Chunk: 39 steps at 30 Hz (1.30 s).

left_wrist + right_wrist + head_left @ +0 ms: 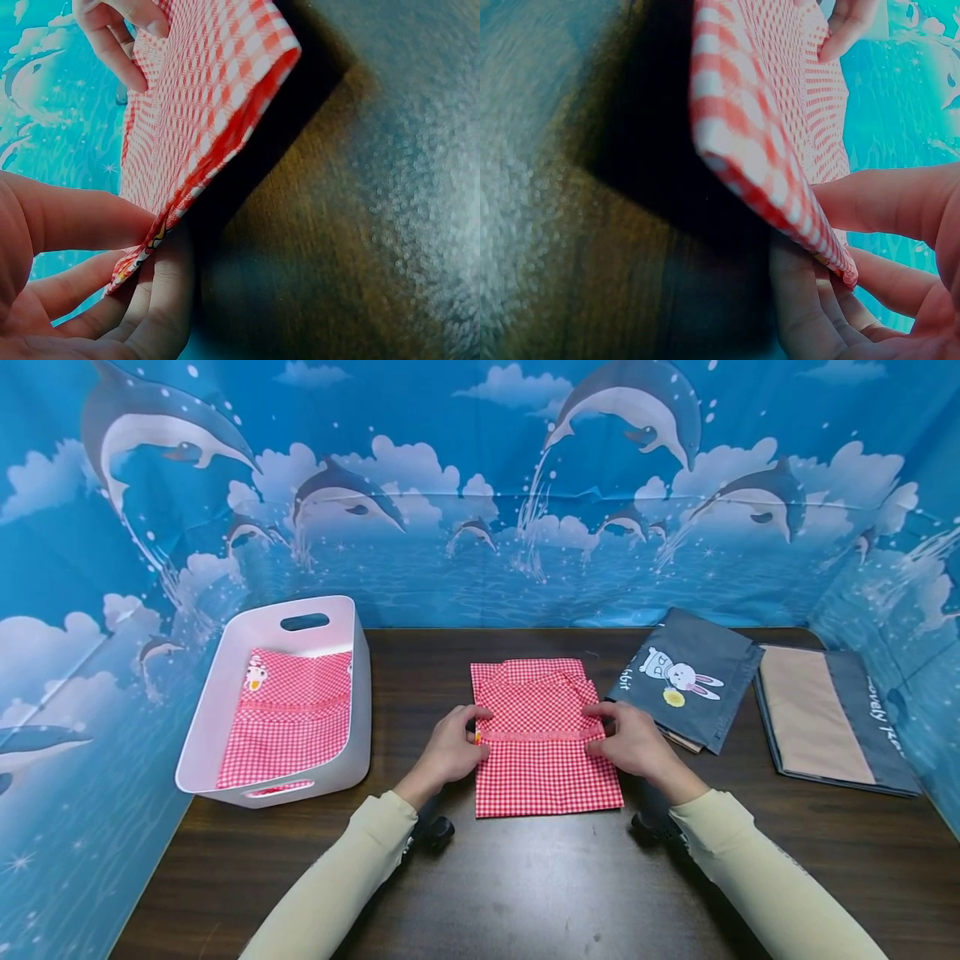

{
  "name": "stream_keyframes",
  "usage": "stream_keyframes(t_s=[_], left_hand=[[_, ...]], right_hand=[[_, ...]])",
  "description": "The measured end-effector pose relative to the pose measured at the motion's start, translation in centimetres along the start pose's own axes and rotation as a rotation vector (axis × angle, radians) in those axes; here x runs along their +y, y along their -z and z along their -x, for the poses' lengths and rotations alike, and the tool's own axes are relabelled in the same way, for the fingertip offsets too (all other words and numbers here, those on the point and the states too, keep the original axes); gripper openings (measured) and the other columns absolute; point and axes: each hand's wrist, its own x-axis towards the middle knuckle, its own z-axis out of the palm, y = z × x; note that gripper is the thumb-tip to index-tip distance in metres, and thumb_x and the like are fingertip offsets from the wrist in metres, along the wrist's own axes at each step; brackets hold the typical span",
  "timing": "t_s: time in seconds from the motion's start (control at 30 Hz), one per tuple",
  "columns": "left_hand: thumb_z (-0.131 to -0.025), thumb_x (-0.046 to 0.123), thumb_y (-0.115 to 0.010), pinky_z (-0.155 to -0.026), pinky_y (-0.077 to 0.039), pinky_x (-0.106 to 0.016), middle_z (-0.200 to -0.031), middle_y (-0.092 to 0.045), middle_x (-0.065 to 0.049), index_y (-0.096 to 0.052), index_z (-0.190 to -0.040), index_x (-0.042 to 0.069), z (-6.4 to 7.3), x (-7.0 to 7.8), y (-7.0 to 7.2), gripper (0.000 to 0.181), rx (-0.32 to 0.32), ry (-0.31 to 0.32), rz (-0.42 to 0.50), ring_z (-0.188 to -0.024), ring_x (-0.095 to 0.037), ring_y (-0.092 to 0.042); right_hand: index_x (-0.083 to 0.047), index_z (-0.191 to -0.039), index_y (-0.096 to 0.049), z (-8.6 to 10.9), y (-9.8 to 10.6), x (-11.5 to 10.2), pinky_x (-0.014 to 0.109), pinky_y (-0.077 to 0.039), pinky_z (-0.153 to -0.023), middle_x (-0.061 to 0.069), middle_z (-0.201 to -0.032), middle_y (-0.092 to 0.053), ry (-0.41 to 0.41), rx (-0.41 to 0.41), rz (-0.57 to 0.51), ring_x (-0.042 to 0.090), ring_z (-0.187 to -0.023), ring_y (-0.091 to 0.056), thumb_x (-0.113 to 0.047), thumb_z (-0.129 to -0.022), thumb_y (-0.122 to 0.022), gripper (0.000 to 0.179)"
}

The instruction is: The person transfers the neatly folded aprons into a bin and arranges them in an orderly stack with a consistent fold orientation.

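Note:
Between the two hands is a folded red-and-white checked cloth (546, 768), with a seam-like band across its middle. My left hand (455, 745) pinches its left edge; in the left wrist view the thumb lies on top and the other fingers underneath. A bit of yellow and black print (154, 244) shows at that edge. On the opposite side, my right hand (632, 739) pinches the right edge in the same manner. Both wrist views show the near part of the cloth lifted above the table, with dark shadow below it.
A white bin (360, 710) at the left contains another red checked cloth (292, 718). To the right lie a dark folded cloth with a rabbit print (682, 672) and a beige-and-dark folded cloth (817, 718). A dolphin-print curtain (480, 577) backs the brown table (540, 893).

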Motion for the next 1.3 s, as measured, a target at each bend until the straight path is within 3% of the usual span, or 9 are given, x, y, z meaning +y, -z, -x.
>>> stream_keyframes(t_s=[0.67,0.83,1.03,1.3], left_hand=[[-0.093,0.0,-0.076,-0.07,-0.049,-0.026,-0.14,-0.059,-0.017,-0.065,-0.143,0.008,0.01,0.3,0.15,0.052,0.007,0.005,-0.005,-0.088,-0.02,-0.063],[-0.093,0.0,-0.076,-0.071,-0.054,-0.027,-0.14,-0.059,-0.016,-0.064,-0.144,0.009,0.21,0.06,-0.15,0.053,0.007,0.021,0.0,-0.09,-0.02,-0.065],[-0.091,-0.003,-0.074,-0.065,-0.046,-0.026,-0.135,-0.059,-0.017,-0.065,-0.143,0.007,0.35,0.13,-0.46,0.053,0.028,0.008,-0.01,-0.082,-0.019,-0.057],[-0.087,-0.004,-0.075,-0.067,-0.047,-0.026,-0.134,-0.06,-0.017,-0.066,-0.141,0.006,0.14,0.17,-0.72,0.055,0.062,0.006,-0.015,-0.083,-0.019,-0.059]], right_hand=[[-0.009,-0.148,-0.064,-0.31,-0.06,0.14,0.032,-0.049,-0.076,0.024,-0.143,-0.058,0.023,-0.002,0.024,0.033,-0.107,-0.061,-0.014,-0.091,-0.08,0.06],[-0.008,-0.147,-0.064,-0.25,-0.25,0.36,0.033,-0.05,-0.076,0.023,-0.138,-0.06,0.04,-0.006,0.036,0.033,-0.106,-0.06,-0.015,-0.091,-0.081,0.059],[-0.01,-0.147,-0.064,-0.1,-0.41,0.25,0.034,-0.047,-0.075,0.022,-0.134,-0.06,0.031,0.0,0.042,0.033,-0.104,-0.058,-0.015,-0.09,-0.082,0.06],[-0.01,-0.145,-0.065,-0.39,-0.34,0.37,0.035,-0.047,-0.077,0.022,-0.13,-0.061,0.064,0.02,0.05,0.033,-0.105,-0.059,-0.014,-0.087,-0.082,0.06]])
